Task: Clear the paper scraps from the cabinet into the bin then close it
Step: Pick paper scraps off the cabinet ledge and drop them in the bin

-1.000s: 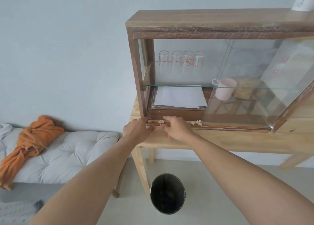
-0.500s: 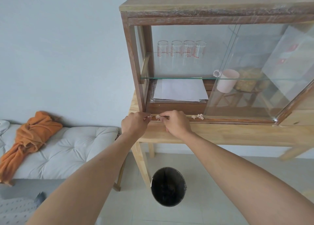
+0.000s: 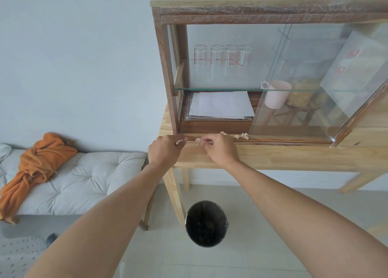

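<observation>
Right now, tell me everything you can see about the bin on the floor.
The bin is a small round bucket, dark inside with a thin pale rim, metal by the look of it. It stands upright and open on the pale tiled floor, beside the wooden table's front leg, below both hands. Something dark lies at its bottom, too dim to identify. Nothing else visibly touches it.

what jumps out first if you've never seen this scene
Two bare hands, left hand and right hand, each pinch a paper scrap at the front edge of the open glass cabinet. A black bin stands on the floor below, and an orange cloth lies on the bench at left.
</observation>
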Demonstrator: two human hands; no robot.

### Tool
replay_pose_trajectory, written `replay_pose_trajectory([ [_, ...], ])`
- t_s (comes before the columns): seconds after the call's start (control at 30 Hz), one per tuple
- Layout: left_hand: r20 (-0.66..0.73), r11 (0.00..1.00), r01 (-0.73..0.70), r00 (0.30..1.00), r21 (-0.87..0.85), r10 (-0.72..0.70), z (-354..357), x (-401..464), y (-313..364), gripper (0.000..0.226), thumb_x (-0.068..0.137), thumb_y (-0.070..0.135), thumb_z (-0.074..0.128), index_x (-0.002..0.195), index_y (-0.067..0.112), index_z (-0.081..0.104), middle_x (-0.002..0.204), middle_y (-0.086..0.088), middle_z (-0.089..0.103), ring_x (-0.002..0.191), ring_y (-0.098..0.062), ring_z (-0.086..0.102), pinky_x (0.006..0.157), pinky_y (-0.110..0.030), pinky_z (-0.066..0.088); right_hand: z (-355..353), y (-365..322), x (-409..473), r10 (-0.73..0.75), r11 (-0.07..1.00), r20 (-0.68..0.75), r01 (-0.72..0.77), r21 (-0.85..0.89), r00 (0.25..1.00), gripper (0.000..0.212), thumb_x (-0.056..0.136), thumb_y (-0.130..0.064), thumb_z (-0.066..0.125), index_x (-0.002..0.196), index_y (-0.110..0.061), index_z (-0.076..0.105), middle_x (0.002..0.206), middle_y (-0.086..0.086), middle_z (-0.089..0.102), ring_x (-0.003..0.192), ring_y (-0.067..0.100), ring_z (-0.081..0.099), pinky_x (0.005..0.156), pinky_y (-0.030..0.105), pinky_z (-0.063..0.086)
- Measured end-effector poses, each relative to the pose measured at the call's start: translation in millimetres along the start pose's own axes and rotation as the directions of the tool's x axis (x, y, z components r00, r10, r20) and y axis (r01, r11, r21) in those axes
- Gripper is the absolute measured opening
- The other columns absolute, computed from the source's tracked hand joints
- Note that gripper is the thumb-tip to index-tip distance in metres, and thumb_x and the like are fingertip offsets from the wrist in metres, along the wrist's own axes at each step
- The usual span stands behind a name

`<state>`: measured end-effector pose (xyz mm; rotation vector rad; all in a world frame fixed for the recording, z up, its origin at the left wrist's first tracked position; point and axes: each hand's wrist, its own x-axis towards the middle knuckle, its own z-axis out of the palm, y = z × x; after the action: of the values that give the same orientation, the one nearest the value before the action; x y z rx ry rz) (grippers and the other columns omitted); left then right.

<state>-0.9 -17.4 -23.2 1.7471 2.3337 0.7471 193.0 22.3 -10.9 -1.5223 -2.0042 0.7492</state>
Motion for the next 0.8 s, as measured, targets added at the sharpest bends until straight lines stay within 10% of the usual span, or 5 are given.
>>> replay_pose_trajectory([
  [0.8,0.236,0.999,0.001,0.972,-0.034,0.007,35,-149,-14,0.026,0.102,0.049,0.057,0.119,0.046,0.076,0.095,0.007,0.074,0.091,-0.024,0.068,0.08,-0.039,0.058,25,100,-156,0.212,0.977,0.072,-0.209,-0.038,0.975,0.02,0.104,-0.042,0.062,0.103,-0.033,0.08,0.068,-0.007,0.068,0.071,0.024,0.067,0.07,0.036,0.055],
])
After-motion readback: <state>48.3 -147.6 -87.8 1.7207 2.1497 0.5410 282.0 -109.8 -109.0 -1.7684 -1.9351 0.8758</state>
